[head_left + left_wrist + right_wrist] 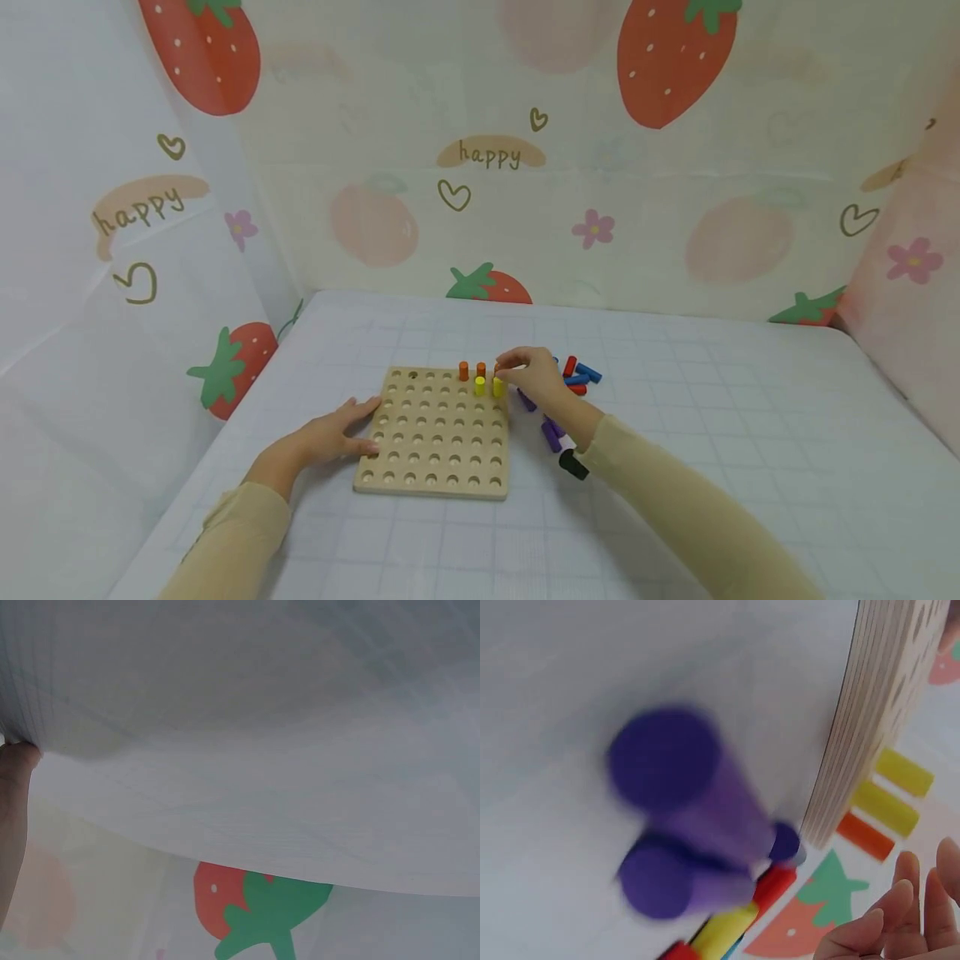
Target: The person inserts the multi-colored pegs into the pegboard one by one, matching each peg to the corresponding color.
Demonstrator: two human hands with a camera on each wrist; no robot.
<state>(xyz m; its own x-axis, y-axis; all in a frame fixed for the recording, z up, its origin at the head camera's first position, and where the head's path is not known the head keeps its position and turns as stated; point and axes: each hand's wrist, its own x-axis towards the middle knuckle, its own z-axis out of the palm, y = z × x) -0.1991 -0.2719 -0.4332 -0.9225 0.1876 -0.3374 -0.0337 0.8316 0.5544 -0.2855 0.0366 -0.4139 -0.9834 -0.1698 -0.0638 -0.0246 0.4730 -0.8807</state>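
Observation:
A square wooden pegboard (420, 429) with rows of round holes lies on the table. My left hand (330, 433) rests at its left edge, thumb on the rim and fingers spread; only a bit of that hand (13, 795) shows in the left wrist view. Orange pegs (463, 372) stand along the far row, with yellow pegs (480, 387) in the row before it. My right hand (536, 379) is over the far right corner, fingertips close to the corner orange peg (866, 836). In the right wrist view its fingers (906, 900) are apart with nothing between them.
Loose purple pegs (551, 437) lie right of the board, near a black piece (573, 464) by the right sleeve. Behind the right hand are several red pegs (570, 367) and blue pegs (588, 372). A strawberry-printed curtain (487, 225) hangs at the table's back edge.

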